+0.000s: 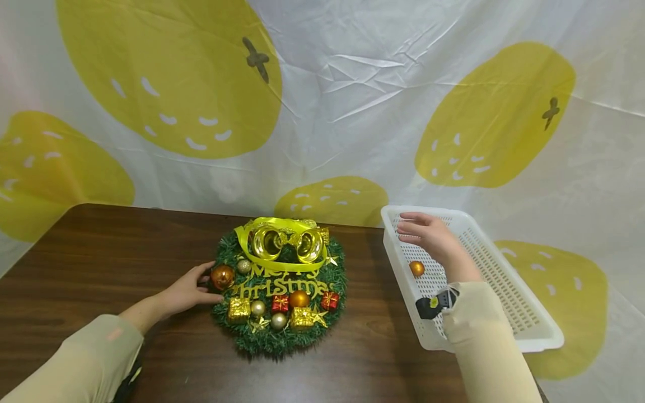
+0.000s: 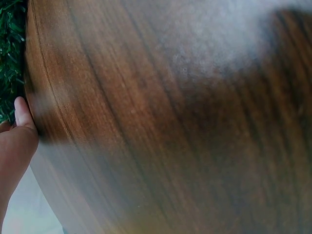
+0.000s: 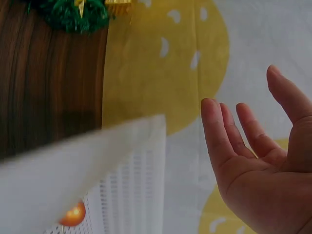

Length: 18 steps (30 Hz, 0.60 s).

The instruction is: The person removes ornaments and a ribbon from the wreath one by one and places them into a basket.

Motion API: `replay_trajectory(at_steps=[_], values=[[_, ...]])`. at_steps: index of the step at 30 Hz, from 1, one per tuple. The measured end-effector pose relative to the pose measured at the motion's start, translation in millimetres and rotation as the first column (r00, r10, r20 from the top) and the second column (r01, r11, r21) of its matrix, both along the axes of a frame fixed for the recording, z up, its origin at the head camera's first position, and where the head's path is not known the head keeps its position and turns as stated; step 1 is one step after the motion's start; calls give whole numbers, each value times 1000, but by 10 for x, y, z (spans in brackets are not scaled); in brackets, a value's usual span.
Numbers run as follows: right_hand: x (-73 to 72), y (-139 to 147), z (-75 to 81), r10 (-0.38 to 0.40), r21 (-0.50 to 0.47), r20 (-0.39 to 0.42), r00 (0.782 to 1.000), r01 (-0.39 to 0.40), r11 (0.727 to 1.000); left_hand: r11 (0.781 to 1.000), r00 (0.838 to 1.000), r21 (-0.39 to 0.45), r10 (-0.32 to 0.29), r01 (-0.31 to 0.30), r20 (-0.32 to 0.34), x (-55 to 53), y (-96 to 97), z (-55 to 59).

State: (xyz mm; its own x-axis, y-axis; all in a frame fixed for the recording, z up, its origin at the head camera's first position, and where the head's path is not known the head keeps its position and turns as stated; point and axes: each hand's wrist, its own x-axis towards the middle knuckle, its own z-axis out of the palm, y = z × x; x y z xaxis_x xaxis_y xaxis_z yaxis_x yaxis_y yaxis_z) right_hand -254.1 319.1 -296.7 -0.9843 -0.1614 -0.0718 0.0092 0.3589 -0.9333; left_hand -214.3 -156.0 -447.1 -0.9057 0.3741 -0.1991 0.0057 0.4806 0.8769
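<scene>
A round green Christmas wreath [image 1: 274,341] lies on the table, with gold lettering, two gold bells [image 1: 287,244] with a yellow ribbon, small gift boxes and baubles. At its left edge my left hand [image 1: 188,286] holds the rim, fingers and thumb spread beside an orange bauble [image 1: 222,277]. The left wrist view catches only the thumb [image 2: 23,114] against the green tinsel. My right hand [image 1: 428,235] is raised over the white basket [image 1: 398,291], holding nothing, fingers loosely extended. Inside that basket lies a small orange bauble [image 1: 416,268].
The basket stands on the right part of the brown wooden table [image 1: 126,240]. Behind the table hangs a white cloth [image 1: 347,112] printed with yellow fruit. A dark watch-like strap [image 1: 436,304] is on my right wrist.
</scene>
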Motion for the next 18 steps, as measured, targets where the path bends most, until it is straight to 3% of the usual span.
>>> replay_trajectory(at_steps=[8,18], values=[[55,-371,-77,41,26,-22,999,-41,999,1000,1000,7,-1,1,6,18,10,17],[132,-728,-341,77,-17,-17,997,-78,997,1000,1000,13,3,-4,7,29,8,28]])
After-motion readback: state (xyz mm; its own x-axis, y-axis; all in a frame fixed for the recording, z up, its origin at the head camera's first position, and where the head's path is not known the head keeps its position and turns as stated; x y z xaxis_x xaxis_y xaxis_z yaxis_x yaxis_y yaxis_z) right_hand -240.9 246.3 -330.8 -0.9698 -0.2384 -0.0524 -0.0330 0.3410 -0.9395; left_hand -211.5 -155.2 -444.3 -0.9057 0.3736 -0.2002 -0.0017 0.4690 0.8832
